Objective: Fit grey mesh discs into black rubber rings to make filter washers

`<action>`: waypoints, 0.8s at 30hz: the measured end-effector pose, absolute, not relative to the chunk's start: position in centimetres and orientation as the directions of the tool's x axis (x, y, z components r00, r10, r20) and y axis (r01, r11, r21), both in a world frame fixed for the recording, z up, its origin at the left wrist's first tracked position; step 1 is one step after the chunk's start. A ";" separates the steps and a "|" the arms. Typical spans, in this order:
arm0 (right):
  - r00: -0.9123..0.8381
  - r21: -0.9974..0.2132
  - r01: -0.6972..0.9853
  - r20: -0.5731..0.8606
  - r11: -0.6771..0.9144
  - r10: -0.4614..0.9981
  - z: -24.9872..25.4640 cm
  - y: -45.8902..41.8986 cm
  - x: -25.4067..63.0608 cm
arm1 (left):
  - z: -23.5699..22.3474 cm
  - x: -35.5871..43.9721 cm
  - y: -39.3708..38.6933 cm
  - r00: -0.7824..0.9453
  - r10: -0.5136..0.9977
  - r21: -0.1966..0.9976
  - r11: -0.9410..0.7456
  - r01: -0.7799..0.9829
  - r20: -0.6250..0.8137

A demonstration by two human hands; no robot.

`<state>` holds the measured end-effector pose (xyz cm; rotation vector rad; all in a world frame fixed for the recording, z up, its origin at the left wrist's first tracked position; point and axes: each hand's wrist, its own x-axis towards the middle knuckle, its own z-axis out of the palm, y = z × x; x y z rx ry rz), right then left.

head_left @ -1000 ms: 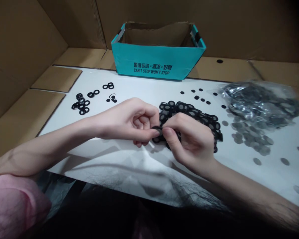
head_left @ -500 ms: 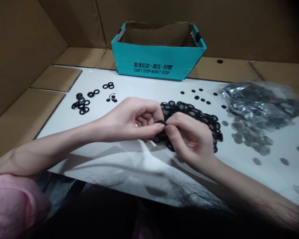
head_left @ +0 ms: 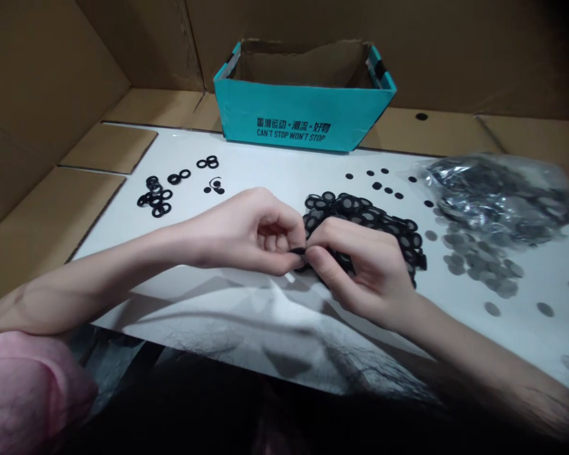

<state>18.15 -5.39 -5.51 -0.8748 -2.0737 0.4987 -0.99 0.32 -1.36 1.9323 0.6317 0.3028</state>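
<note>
Between my two hands, above the white tabletop, is a small black ring, seen nearly edge-on. My left hand pinches it between thumb and fingers, the other fingers curled. From the other side, my right hand has thumb and index finger closed on the ring's right edge; whether a disc sits in it is hidden by the fingertips. Just behind and under my right hand lies a heap of black rings with grey centres, partly covered by that hand.
An open turquoise box stands at the back. Loose black rings lie at the left. Several small black discs are scattered behind the heap. On the right are thin grey discs and a clear plastic bag. Cardboard walls surround the table.
The black ring has dropped slightly and tilted flatter between my fingertips. My right fingertips have shifted a little left, closer to my left hand.
</note>
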 end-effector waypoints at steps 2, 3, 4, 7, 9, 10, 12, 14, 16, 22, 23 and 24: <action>-0.432 -0.587 0.432 0.531 0.684 0.729 -5.4 -5.2 18.3 | -1.5 -0.9 0.1 0.816 0.576 0.882 -0.364 0.299 -0.039; -0.420 -0.586 0.439 0.537 0.682 0.732 -5.4 -5.1 18.4 | -1.5 -0.9 0.0 0.809 0.587 0.883 -0.364 0.295 -0.028; -0.400 -0.590 0.441 0.546 0.677 0.736 -5.4 -5.1 18.4 | -1.6 -0.8 -0.2 0.806 0.591 0.893 -0.350 0.284 -0.025; -0.318 -0.614 0.433 0.581 0.660 0.749 -5.6 -5.3 18.2 | -1.7 -0.7 -0.4 0.807 0.588 0.937 -0.251 0.241 -0.050; -0.270 -0.621 0.431 0.605 0.655 0.750 -5.7 -5.5 18.0 | -1.6 -0.7 -0.3 0.808 0.583 0.948 -0.201 0.247 -0.087; -0.254 -0.623 0.431 0.611 0.653 0.750 -5.7 -5.6 17.9 | -1.6 -0.7 -0.3 0.809 0.577 0.948 -0.186 0.260 -0.109; -0.240 -0.626 0.430 0.615 0.650 0.751 -5.8 -5.7 17.8 | -1.6 -0.7 -0.1 0.815 0.563 0.946 -0.169 0.278 -0.138; -0.244 -0.630 0.436 0.605 0.643 0.758 -5.9 -5.7 17.8 | -1.6 -0.7 0.1 0.814 0.565 0.950 -0.162 0.267 -0.132; -0.247 -0.642 0.440 0.585 0.627 0.772 -5.9 -5.6 17.9 | -1.7 -0.7 0.2 0.806 0.581 0.957 -0.150 0.247 -0.117; -0.183 -0.861 0.298 0.373 0.413 0.910 -5.9 -5.5 18.2 | -1.9 -0.6 0.1 0.776 0.630 0.964 -0.200 0.174 -0.009; -0.175 -0.893 0.254 0.335 0.372 0.926 -6.0 -5.5 18.2 | -1.9 -0.6 0.1 0.767 0.641 0.958 -0.244 0.153 0.040; -0.174 -0.919 0.210 0.301 0.334 0.938 -6.2 -5.6 18.2 | -2.0 -0.6 0.0 0.759 0.644 0.945 -0.298 0.134 0.095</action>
